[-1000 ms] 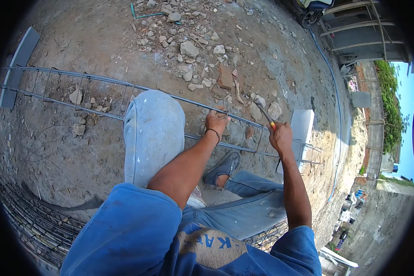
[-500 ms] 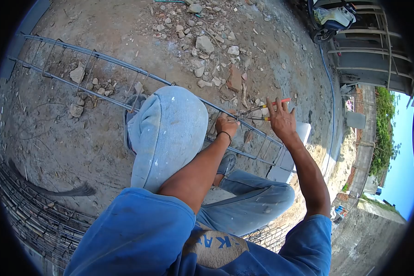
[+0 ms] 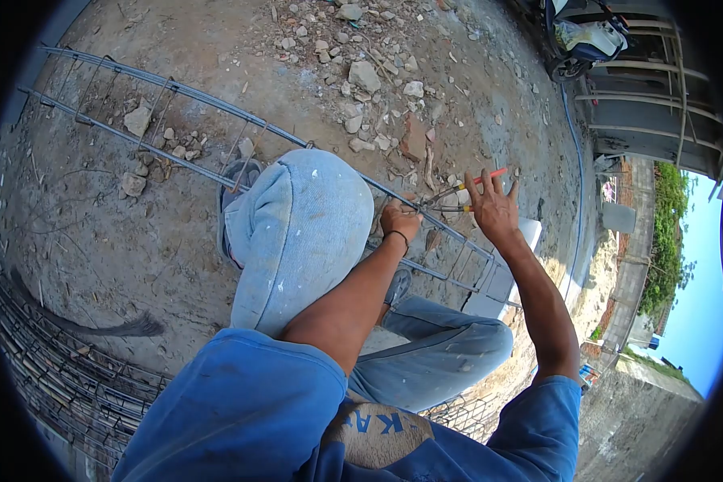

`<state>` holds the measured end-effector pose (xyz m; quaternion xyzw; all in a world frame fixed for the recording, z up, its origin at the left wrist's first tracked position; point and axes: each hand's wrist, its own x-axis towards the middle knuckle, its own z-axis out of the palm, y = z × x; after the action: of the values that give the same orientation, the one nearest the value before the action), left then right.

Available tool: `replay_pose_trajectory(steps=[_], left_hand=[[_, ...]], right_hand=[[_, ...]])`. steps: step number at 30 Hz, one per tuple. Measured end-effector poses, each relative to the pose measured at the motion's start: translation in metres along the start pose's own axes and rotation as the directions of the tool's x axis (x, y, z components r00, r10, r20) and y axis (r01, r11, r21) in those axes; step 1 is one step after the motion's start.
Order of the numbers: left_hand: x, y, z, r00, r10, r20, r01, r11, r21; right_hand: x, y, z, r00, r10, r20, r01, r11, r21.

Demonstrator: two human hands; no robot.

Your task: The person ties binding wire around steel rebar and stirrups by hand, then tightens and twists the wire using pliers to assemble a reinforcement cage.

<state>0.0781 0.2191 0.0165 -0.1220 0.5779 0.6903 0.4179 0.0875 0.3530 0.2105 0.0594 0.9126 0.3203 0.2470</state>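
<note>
A long rebar cage [image 3: 193, 94] runs from the upper left to the right, passing beside my bent knee. My left hand [image 3: 399, 218] is closed at the cage's upper bars, right of the knee; what its fingers pinch is too small to make out. In my right hand [image 3: 496, 207] are long-handled pliers [image 3: 461, 186] with red and yellow grips. The handles are spread apart, and the jaws meet the bars just beside my left hand. White blocks [image 3: 490, 291] lie under the cage's right end.
Rubble [image 3: 365, 76] and a broken brick [image 3: 414, 137] lie beyond the cage. More rebar cages [image 3: 64, 377] are stacked at the lower left. A motorbike [image 3: 590, 40] stands at the upper right, near a blue hose [image 3: 574, 132].
My right hand has opened its fingers around the pliers, whose handles have spread, and the jaws have come to the bars by my left hand. The view has shifted, showing more of the motorbike.
</note>
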Motion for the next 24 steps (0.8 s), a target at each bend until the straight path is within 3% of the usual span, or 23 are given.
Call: replay_pose_trajectory(steps=[5,10,14,16,17,19,20,21,22,23,24], left_hand=[[0.002,-0.004,0.003,0.999,-0.029,0.023,0.03,0.999,-0.039],[0.003,-0.006,0.003,0.999,-0.03,0.018,0.031,0.997,-0.073],[0.007,-0.015,0.004,0.999,-0.022,0.025,0.024,0.995,-0.096],[0.009,-0.017,0.007,0.999,-0.017,0.032,0.02,0.995,-0.093],[0.009,-0.017,0.008,0.999,0.008,0.039,-0.005,0.997,-0.081],[0.009,-0.018,0.009,0.998,0.031,0.047,-0.028,0.997,-0.07],[0.011,-0.018,0.009,0.998,0.035,0.049,-0.031,0.996,-0.083],[0.011,-0.019,0.009,0.998,0.038,0.054,-0.033,0.995,-0.092],[0.013,-0.019,0.008,0.998,0.038,0.058,-0.033,0.995,-0.09],[0.014,-0.019,0.007,0.996,0.046,0.073,-0.04,0.996,-0.081],[0.012,-0.021,0.005,0.995,0.051,0.088,-0.044,0.996,-0.075]], right_hand=[[0.004,0.003,-0.024,0.996,-0.074,-0.054,0.072,0.997,-0.039],[0.016,0.0,-0.039,0.906,-0.276,-0.321,0.217,0.954,-0.207],[0.028,-0.008,-0.054,0.91,-0.317,-0.268,0.253,0.935,-0.247],[0.032,-0.013,-0.067,0.908,-0.39,-0.157,0.295,0.857,-0.424],[0.036,-0.016,-0.075,0.908,-0.389,-0.155,0.295,0.856,-0.425],[0.044,-0.019,-0.089,0.929,-0.368,0.05,0.353,0.835,-0.422],[0.049,-0.017,-0.095,0.929,-0.366,0.052,0.353,0.836,-0.421],[0.053,-0.015,-0.1,0.91,-0.234,0.342,0.311,0.931,-0.192],[0.057,-0.013,-0.104,0.775,-0.149,0.614,0.177,0.984,0.015],[0.057,-0.006,-0.103,0.681,-0.157,0.715,0.014,0.979,0.202],[0.05,-0.003,-0.1,0.676,-0.156,0.72,0.012,0.979,0.202]])
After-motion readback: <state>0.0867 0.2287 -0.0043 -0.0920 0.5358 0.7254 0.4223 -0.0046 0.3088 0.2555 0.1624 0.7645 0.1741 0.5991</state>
